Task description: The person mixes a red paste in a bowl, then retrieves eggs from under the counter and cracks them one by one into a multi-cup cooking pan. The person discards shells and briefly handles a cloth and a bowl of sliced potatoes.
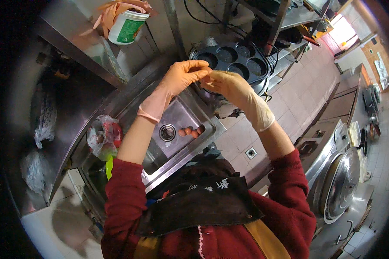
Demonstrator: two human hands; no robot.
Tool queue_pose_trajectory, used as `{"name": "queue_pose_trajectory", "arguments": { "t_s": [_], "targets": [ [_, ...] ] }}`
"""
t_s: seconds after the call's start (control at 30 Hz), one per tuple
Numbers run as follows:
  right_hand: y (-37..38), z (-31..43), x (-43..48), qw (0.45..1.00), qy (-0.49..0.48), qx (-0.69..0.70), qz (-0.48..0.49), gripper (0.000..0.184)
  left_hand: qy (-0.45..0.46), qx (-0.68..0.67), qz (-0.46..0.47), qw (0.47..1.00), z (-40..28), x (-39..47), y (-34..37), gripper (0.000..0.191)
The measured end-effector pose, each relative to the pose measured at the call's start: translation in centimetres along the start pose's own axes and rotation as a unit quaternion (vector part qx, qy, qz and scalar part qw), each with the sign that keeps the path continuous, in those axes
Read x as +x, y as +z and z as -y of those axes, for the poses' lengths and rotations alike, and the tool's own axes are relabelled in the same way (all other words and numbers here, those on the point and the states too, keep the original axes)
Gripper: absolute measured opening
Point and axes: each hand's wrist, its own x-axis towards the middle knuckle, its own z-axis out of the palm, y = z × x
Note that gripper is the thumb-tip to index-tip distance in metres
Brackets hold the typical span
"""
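My left hand [183,74], in an orange rubber glove, and my right hand [228,85], in a pale cream glove, meet at the fingertips. They are held above the near-left edge of a dark egg-frying pan [231,66] with several round wells. Fingers hide whatever may be between them. Below my hands is a stainless steel sink [176,111] with a round drain [167,132]. Several brown eggs [188,130] lie together in the sink's corner.
Left of the sink, a clear plastic bag [103,137] sits near a lime-green object [109,167]. A white bucket [126,27] draped with orange gloves stands on a metal shelf [94,55]. Black cables [210,19] hang behind the pan. A lidded pot [340,186] stands at right.
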Motion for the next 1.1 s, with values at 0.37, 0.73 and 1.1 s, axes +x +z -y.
{"name": "queue_pose_trajectory", "arguments": {
  "t_s": [0.37, 0.73, 1.1],
  "targets": [
    [-1.2, 7.0, 7.4, 0.913, -0.054, -0.404, -0.034, 0.040, -0.046, 0.085, -0.053, 0.994, -0.7, 7.2, -2.1, 0.031],
    [-3.8, 6.3, 12.1, 0.904, -0.016, -0.417, -0.092, 0.035, -0.030, 0.216, -0.147, 0.965, 0.8, 9.7, -1.2, 0.035],
    [-5.2, 6.4, 12.7, 0.842, -0.031, -0.539, -0.004, 0.034, -0.007, 0.157, -0.137, 0.978, 3.5, 10.2, -2.2, 0.043]
  ]
}}
